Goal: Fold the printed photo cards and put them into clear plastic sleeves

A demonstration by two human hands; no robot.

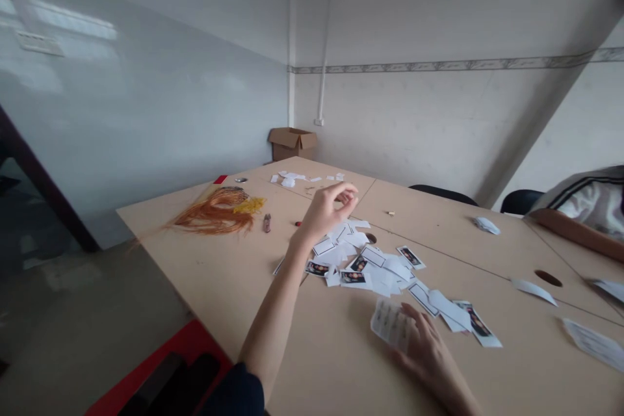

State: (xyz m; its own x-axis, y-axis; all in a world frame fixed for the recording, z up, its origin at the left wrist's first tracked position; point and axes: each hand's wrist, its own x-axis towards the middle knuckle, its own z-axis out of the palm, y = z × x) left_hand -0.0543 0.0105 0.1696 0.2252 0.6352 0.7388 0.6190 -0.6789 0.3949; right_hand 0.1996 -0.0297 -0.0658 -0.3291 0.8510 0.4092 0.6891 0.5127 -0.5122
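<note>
My left hand hangs in the air above the table, its fingers curled together, with nothing visible in them. Below it lies a scattered heap of white paper slips, several printed with small dark photos. My right hand is at the near edge of that heap. Its fingers lie over a printed white sheet, which it seems to hold at a slight tilt. The table is pale wood.
A tangle of orange and yellow fibres and white scraps lie on the far left of the table. A person in a striped top sits at the right edge. A cardboard box, black chairs and a red stool stand around.
</note>
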